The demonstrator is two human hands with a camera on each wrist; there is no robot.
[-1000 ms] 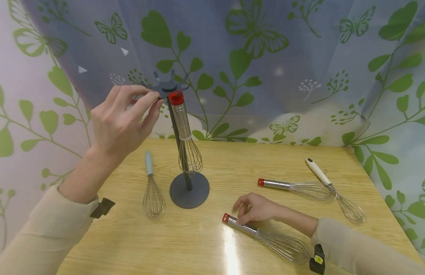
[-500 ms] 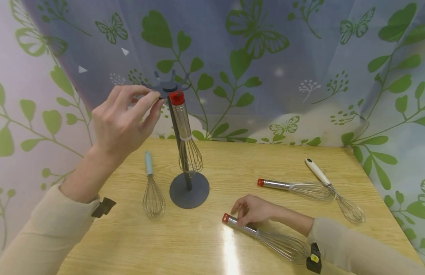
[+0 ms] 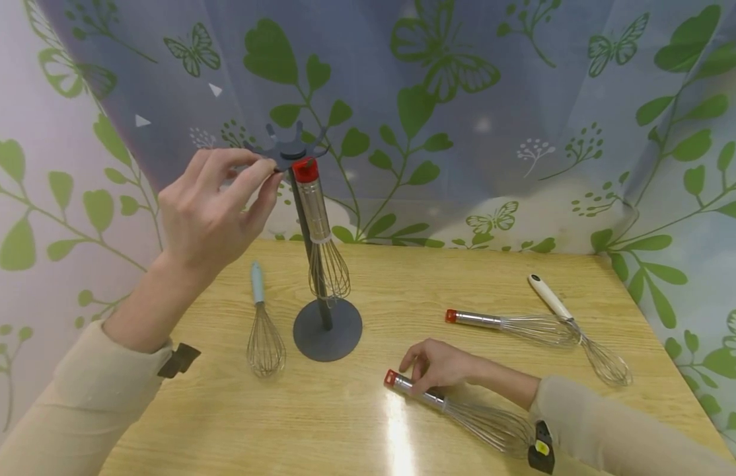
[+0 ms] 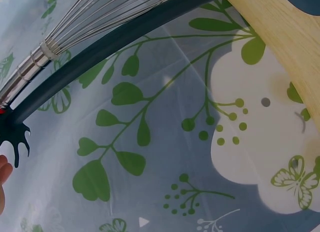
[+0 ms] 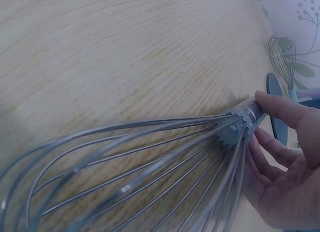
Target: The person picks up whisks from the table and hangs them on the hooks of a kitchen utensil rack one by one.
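Observation:
My left hand [image 3: 204,205] is raised at the top of a dark grey utensil stand [image 3: 298,218], thumb and fingers pinching one hook of its rack. From the hook beside it hangs a whisk with a red-capped metal handle [image 3: 313,205], wires down along the pole. In the left wrist view the rack [image 4: 15,134] and only my fingertips [image 4: 4,172] show. Low on the table, my right hand [image 3: 445,363] grips the metal handle of another red-capped whisk [image 3: 489,420]. The right wrist view shows my thumb and fingers around that handle, just behind the wires [image 5: 125,167].
A whisk with a pale blue handle [image 3: 257,281] lies left of the stand's round base [image 3: 344,337]. At the right, a red-capped whisk [image 3: 475,318] lies with its wires overlapping a white-handled whisk [image 3: 549,294]. A leaf-patterned curtain [image 3: 368,79] stands behind the table.
My right forearm has shifted slightly left, its hand staying on the whisk's handle. The left hand holds the same hook, and the hanging whisk looks unmoved.

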